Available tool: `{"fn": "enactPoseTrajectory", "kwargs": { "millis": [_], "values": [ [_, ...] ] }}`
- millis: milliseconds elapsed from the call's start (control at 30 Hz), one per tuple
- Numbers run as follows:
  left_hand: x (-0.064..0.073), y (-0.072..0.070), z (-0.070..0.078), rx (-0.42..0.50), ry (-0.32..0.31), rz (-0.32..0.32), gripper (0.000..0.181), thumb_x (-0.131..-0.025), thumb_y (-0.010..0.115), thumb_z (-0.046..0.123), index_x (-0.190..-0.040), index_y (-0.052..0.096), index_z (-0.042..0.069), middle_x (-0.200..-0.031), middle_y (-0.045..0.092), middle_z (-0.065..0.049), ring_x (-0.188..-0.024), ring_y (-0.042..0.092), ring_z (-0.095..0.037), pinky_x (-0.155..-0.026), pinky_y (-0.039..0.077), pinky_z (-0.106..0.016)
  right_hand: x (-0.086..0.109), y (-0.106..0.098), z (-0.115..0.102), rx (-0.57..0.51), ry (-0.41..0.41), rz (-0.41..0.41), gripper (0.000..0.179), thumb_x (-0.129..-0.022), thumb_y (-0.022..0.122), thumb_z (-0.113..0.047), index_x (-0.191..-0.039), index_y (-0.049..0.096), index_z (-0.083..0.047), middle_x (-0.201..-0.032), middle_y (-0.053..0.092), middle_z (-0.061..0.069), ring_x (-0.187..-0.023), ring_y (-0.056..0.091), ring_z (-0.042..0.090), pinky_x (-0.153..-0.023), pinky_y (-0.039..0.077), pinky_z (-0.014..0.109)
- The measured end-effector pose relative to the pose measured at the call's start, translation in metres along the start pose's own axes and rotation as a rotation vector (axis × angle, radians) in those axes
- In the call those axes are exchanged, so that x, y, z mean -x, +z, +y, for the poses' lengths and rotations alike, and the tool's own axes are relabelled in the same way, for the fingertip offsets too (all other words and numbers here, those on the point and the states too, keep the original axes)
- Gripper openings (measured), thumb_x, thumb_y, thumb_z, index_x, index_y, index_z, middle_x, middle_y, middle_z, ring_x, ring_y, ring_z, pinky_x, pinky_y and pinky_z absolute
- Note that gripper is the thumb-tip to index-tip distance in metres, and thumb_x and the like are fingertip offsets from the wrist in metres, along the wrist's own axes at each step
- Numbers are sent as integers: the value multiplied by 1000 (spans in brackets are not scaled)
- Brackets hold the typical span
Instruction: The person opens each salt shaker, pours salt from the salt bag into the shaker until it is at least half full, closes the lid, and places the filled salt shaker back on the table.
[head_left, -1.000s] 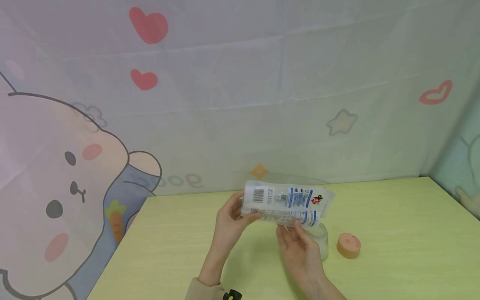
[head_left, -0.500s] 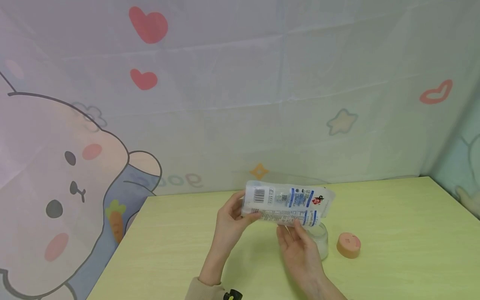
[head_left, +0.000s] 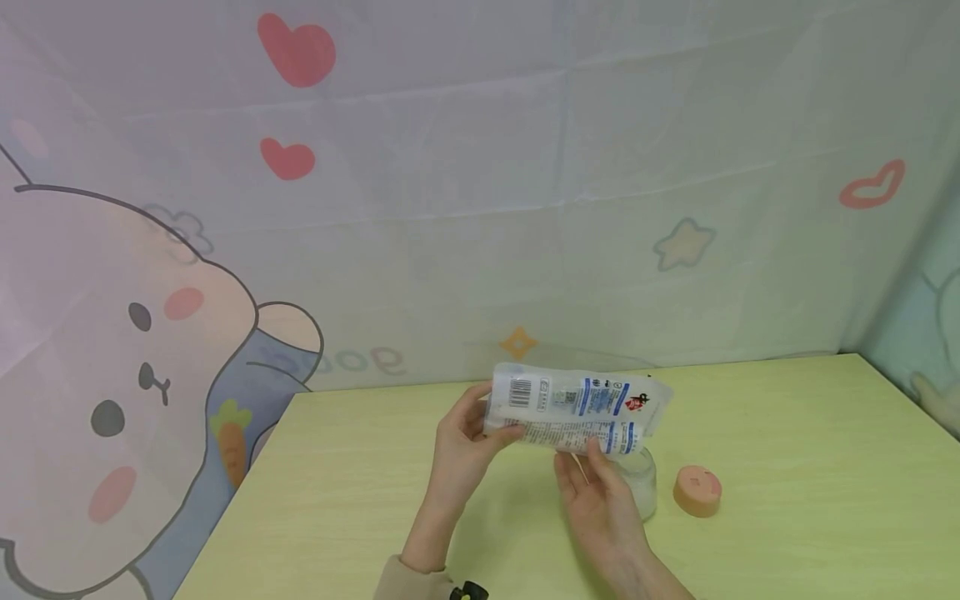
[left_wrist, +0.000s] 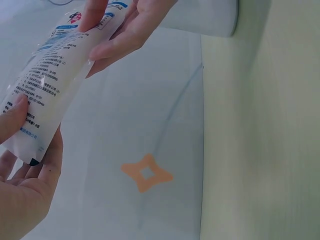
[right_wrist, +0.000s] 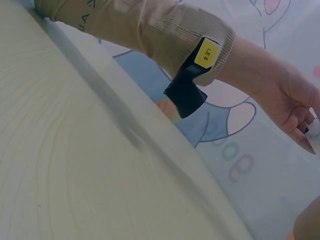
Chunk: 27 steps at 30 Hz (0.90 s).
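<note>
A white plastic bag printed with a barcode and blue and black text is held sideways above the table, tilted down a little to the right. My left hand grips its left end, thumb on the printed face and fingers behind. Under the right part, my right hand pinches the lower edge, thumb in front. The left wrist view shows both thumbs pressing the bag. Behind my right hand stands a clear jar, partly hidden by hand and bag; its contents look whitish. Only a sliver of bag shows in the right wrist view.
A round orange-pink lid lies on the table right of the jar. The pale yellow table ends at a printed cloth backdrop close behind. A black wrist mount sits on the left sleeve.
The bag and my left hand have shifted very slightly to the right. My right hand, the jar and the lid stay where they were.
</note>
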<state>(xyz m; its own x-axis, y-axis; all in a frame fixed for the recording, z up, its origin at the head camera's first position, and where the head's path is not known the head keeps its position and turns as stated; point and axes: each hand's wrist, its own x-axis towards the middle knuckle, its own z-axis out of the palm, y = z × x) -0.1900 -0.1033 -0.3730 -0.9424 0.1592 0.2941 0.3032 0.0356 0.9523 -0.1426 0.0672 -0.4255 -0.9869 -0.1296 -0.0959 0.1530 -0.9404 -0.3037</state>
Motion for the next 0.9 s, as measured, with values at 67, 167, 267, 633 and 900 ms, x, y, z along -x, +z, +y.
{"fn": "enactPoseTrajectory", "kwargs": {
  "millis": [67,167,267,633,900],
  "values": [
    [0,0,0,2,1,2,56,-75,77,-2,-124,61,21,-108,69,-18,-85,67,-11,-75,56,-24,0,0,0,11,-2,2,18,-100,48,-24,-117,46,-29,-112,61,-10,-111,57,6,-105,41,21],
    [0,1,0,-3,8,0,56,-75,77,-1,-124,61,21,-108,69,-18,-85,67,-11,-74,56,-23,0,0,-1,8,-4,-7,18,-100,48,-23,-118,46,-28,-113,61,-10,-112,56,6,-107,40,21],
    [0,0,0,-11,15,-8,55,-76,76,-1,-124,60,21,-110,69,-16,-87,66,-10,-73,55,-22,1,1,-1,-6,-9,-4,17,-100,48,-22,-116,48,-28,-112,63,-9,-111,57,7,-107,41,22],
    [0,-1,1,-8,15,-31,56,-78,75,-1,-127,59,21,-116,67,-14,-92,66,-9,-74,54,-21,1,1,0,-14,-14,-2,16,-100,49,-19,-114,50,-27,-109,65,-7,-108,60,9,-105,43,24],
    [0,-1,1,-6,21,-29,56,-77,76,-1,-126,60,20,-116,68,-14,-92,66,-9,-75,54,-21,2,1,1,-26,-6,32,21,-100,49,-15,-116,50,-28,-111,66,-6,-107,61,10,-104,44,25]
  ]
}}
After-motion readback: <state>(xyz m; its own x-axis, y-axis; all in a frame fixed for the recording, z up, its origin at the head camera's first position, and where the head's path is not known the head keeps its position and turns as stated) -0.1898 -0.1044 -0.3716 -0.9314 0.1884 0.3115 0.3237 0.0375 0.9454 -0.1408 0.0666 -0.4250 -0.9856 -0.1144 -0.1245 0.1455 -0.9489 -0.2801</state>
